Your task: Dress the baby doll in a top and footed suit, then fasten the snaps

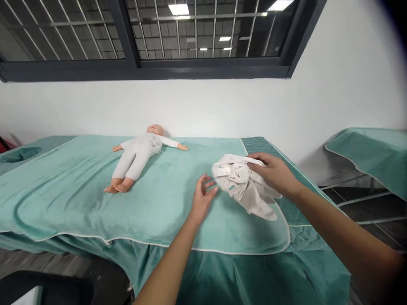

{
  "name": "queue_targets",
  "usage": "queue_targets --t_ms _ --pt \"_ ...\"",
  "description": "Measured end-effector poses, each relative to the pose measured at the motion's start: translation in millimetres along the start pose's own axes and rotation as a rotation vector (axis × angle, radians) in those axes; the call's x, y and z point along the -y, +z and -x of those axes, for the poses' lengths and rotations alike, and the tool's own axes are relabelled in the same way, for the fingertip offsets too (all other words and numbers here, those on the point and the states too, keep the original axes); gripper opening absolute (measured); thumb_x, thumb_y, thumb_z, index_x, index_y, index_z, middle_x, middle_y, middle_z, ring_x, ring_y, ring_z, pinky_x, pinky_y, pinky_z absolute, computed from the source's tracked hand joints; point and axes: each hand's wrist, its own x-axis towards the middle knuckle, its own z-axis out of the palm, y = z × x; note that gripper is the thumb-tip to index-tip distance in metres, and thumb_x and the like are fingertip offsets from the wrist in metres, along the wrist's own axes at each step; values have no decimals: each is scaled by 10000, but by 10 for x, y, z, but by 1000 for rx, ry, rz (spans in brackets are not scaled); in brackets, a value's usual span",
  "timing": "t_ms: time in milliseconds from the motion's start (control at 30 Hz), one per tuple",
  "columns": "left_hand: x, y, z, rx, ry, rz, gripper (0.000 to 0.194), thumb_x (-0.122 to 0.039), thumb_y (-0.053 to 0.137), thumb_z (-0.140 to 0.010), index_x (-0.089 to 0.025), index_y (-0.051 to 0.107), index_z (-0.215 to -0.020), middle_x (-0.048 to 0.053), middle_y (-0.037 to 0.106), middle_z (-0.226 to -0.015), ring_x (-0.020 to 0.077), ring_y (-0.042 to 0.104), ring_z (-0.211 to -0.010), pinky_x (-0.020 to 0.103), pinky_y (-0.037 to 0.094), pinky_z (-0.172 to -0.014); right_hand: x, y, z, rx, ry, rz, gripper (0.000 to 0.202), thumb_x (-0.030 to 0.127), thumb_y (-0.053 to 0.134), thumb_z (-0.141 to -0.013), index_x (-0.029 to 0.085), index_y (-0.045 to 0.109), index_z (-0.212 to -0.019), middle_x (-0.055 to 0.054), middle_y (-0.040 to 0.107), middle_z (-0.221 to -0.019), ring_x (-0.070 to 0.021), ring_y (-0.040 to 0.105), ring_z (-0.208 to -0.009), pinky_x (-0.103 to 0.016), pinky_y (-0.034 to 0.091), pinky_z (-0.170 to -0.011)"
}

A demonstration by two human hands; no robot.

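A crumpled white cloth with small printed marks was right of the frame's centre, hanging in loose folds over the bed; whether its lower end touched the sheet could not be told. The right hand had its grip closed on the cloth's upper right edge, pinching it between thumb and fingers. Just beside the cloth's left edge, the left hand was released, fingers parted and curved. Beneath both hands, a pale green sheet with white edging covered much of the bed, which had a darker green cover. Left of centre, a baby doll in white clothing lay face up on the sheet, arms spread, feet toward the lower left. Behind stood a white wall, with a dark-framed, barred window across the top.
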Motion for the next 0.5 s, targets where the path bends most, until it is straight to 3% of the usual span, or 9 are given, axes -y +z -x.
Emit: queue_targets --t_ms 67,133,233,367,433,500 --pt "-50 -23 53 -76 48 80 665 -377 779 -762 -284 489 -1353 77 548 -1413 222 539 -1275 367 410 -1086 133 185 -48 100 34 -189 316 450 616 -842 246 662 -1079 -29 715 -1048 -218 659 -901 -342 513 -816" --pt "-85 -24 89 -125 41 187 638 -392 751 -794 -272 497 -1367 77 567 -1405 229 517 -1309 367 374 -1119 122 368 -138 160 63 -262 340 461 613 -846 242 645 -1104 -31 713 -1045 -216 660 -887 -348 522 -800" --pt "-94 -17 102 -165 -64 334 584 -404 731 -813 -232 540 -1337 91 632 -1321 243 585 -1228 382 424 -1070 -85 581 -301 92 47 -60 287 375 593 -845 226 656 -1082 -54 700 -1101 -238 639 -1004 -407 490 -927" --pt "-85 -35 91 -192 -122 349 546 -397 749 -796 -239 572 -1288 72 656 -1274 222 630 -1132 347 474 -993 -295 713 -345 -44 -37 197 343 335 564 -860 217 629 -1176 -102 641 -1252 -271 576 -1179 -484 422 -1047" --pt "-85 -49 89 -177 -126 332 519 -397 738 -808 -249 573 -1278 60 656 -1270 207 631 -1119 325 483 -973 -284 772 -247 -8 -142 190 378 398 549 -904 242 592 -1245 -96 605 -1325 -275 536 -1251 -491 391 -1089" --pt "-83 -58 88 -177 -133 334 496 -411 730 -813 -244 589 -1258 56 672 -1235 206 641 -1095 326 489 -963 -247 874 -114 110 -252 152 450 462 568 -909 258 544 -1309 -91 554 -1403 -280 484 -1318 -487 357 -1127"
